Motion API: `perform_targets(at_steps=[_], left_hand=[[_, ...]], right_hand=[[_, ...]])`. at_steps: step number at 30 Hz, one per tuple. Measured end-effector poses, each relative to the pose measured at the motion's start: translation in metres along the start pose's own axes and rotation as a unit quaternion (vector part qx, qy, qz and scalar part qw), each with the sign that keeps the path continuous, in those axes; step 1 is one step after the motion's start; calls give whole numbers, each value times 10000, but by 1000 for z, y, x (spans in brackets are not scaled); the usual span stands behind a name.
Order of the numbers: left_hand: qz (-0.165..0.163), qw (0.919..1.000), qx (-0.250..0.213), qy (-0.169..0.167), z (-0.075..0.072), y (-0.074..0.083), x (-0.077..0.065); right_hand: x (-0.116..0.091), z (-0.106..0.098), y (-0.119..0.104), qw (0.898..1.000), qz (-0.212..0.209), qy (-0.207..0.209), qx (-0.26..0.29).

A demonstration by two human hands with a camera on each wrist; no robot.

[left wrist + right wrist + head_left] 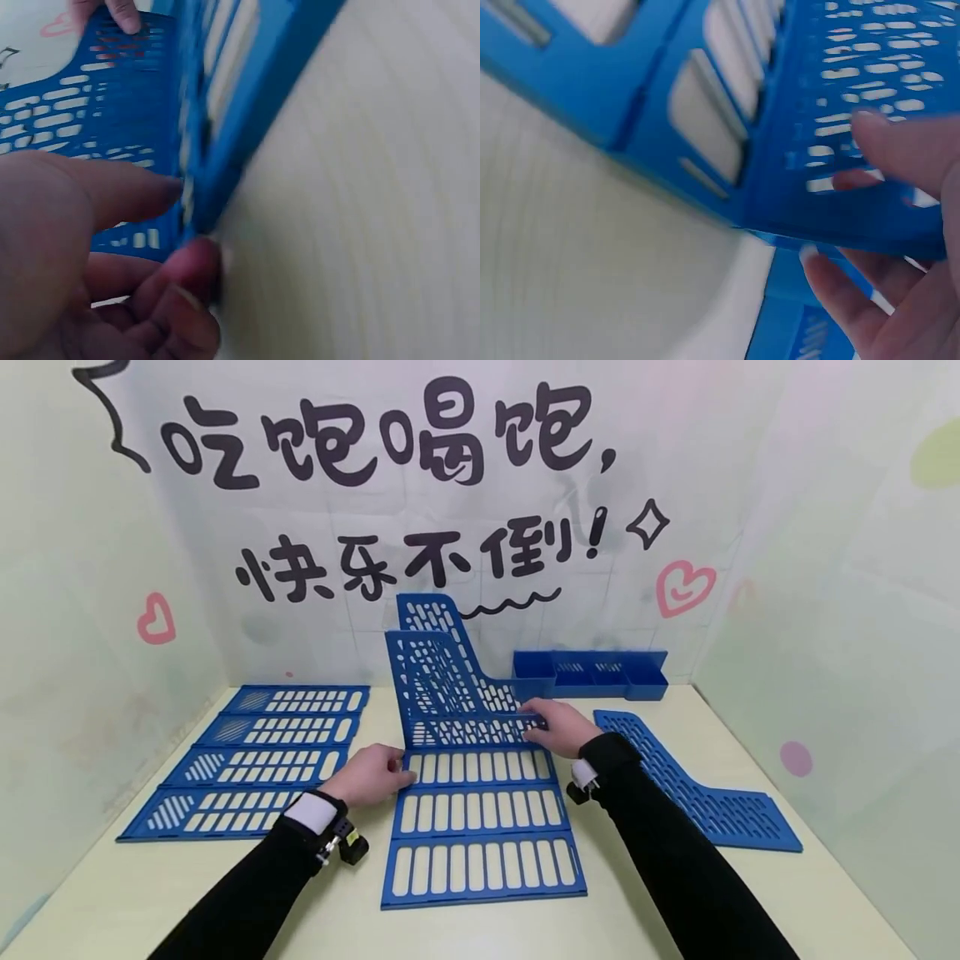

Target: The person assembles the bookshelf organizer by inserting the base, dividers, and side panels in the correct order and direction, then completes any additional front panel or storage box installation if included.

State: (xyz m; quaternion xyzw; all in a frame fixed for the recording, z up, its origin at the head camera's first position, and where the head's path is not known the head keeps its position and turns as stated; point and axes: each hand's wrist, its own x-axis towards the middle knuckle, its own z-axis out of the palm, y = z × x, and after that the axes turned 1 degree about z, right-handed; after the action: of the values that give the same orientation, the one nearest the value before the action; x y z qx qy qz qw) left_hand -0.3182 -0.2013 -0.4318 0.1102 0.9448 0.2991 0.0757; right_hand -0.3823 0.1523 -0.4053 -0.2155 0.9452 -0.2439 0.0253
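A blue slotted base panel of a desktop file rack lies in hinged-looking sections on the table. Two perforated L-shaped dividers stand upright at its far end, the nearer divider partly covering the rear divider. My left hand pinches the base's left edge, close to the foot of the nearer divider; in the left wrist view its thumb and a fingertip meet at that corner. With my right hand I grip the low right end of the nearer divider, thumb on its perforated face and fingers behind.
Flat on the left lies another blue slotted panel in several sections. A loose perforated divider rests at the right. Behind it, a blue compartment box stands against the printed backdrop. Side walls bound the pale table.
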Motion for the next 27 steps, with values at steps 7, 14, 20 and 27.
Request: perform_targets(at_steps=[7,14,20,27], left_hand=[[436,9990,-51,61,5,7,-33],[592,9972,175,-431,3,6,-46],[455,9964,228,-673,12,2,-49],[535,9958,425,-615,14,5,-46]], right_hand=[[-57,-36,36,9962,415,720,258],[-123,-52,92,9884,1178,828,-491],[-145,-49,129,9718,2131,268,-968],[-144,-50,136,9619,2648,-29,-677]])
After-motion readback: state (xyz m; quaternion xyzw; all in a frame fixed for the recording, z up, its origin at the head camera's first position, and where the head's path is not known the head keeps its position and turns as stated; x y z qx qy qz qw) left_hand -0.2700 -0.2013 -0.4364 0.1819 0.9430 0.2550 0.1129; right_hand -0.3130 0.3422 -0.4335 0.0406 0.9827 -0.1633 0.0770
